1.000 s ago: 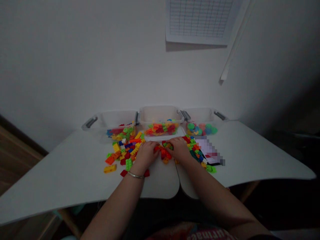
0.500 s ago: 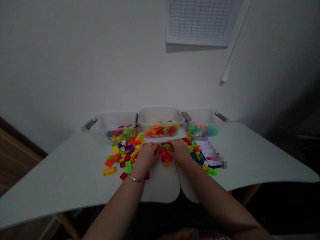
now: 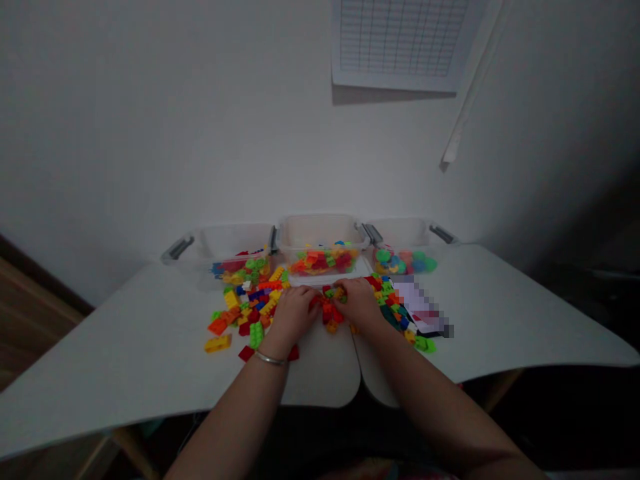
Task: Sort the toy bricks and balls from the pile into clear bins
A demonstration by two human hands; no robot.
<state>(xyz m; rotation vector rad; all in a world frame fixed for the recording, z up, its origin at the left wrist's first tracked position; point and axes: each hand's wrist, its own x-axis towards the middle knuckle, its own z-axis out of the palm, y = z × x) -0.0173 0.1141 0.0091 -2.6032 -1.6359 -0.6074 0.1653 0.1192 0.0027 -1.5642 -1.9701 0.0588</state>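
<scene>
Between my two hands lies a small cluster of red and orange building blocks (image 3: 330,313) on the white table. My left hand (image 3: 297,308), with a silver bangle at the wrist, curls its fingers at the cluster's left edge, by a red piece. Opposite it, the fingers of my right hand (image 3: 357,300) are bent against small yellowish and green pieces. The fingertips are small and dim, so what each one grips cannot be made out. Loose blocks in many colours (image 3: 256,307) spread left of my left hand, and more blocks (image 3: 395,300) lie beyond my right hand.
Three clear plastic boxes stand along the wall: a left box (image 3: 235,237), a middle box (image 3: 323,227) and a right box (image 3: 400,230), all holding coloured pieces. A partly blurred phone-like object (image 3: 420,310) lies right. A gridded sheet (image 3: 397,40) hangs above.
Hardly anything differs. The fingers of my right hand have shifted slightly at the small pieces; my left hand stays in place.
</scene>
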